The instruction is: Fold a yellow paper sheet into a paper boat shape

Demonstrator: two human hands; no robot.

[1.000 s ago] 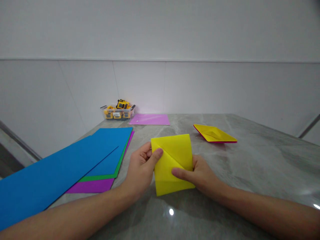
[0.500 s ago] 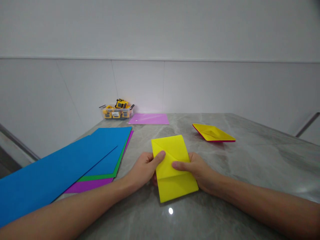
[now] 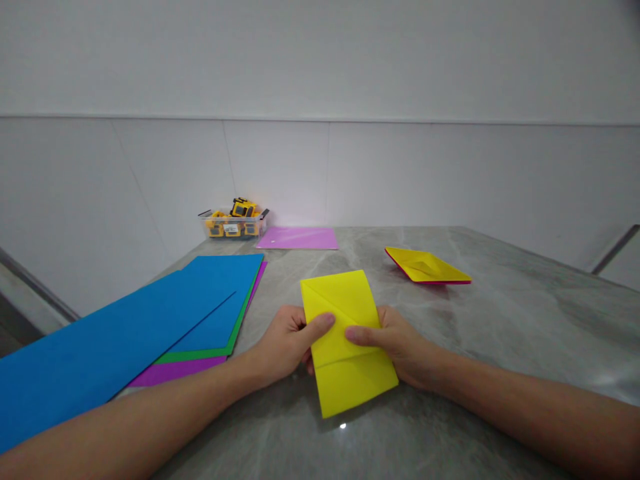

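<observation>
The one camera is worn on the person's head, at the near side of the table (image 3: pixel 510 320). It faces forward and downward along this table, close above its near part, to the wall (image 3: pixel 400 177) behind it.

The left forearm (image 3: pixel 165 413) and the right forearm (image 3: pixel 525 403) are bare all the way to where the view cuts them off. Each is smooth and slim, broadest near the edge of the view and tapering evenly to a narrow wrist (image 3: pixel 250 370). The left hand (image 3: pixel 286 341) and the right hand (image 3: pixel 404 343) are bare too, with slender thumbs (image 3: pixel 319 326) rounded at the tips. Most of the other fingers (image 3: pixel 295 315) are hidden, and the thumbnails (image 3: pixel 330 319) are too small to make out clearly
</observation>
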